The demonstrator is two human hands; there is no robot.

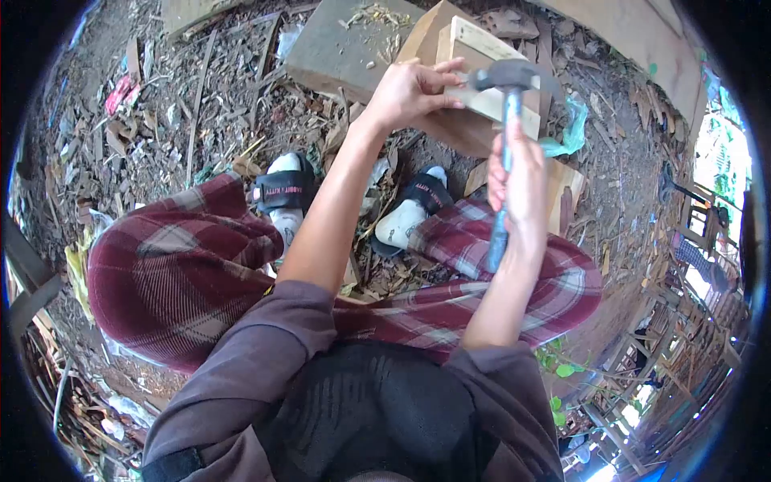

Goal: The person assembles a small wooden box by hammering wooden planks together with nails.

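My right hand (518, 173) is wrapped round the blue handle of a claw hammer (512, 76). Its dark metal head is over a wooden box-like piece (482, 48), close to the fingertips of my left hand (409, 92). That left hand rests at the near left edge of the wood, thumb and fingers drawn together in a pinch. Whatever is between those fingertips is too small to make out. Pale boards form the top and side of the piece, and part of it is hidden behind the hammer and my hands.
A thick wooden block (337, 48) with shavings on it lies beside the box-like piece. Another board (562, 189) is near my right knee. Greenish plastic (574, 128) lies to the right. Wood scraps and litter cover the ground around my sandalled feet (285, 189).
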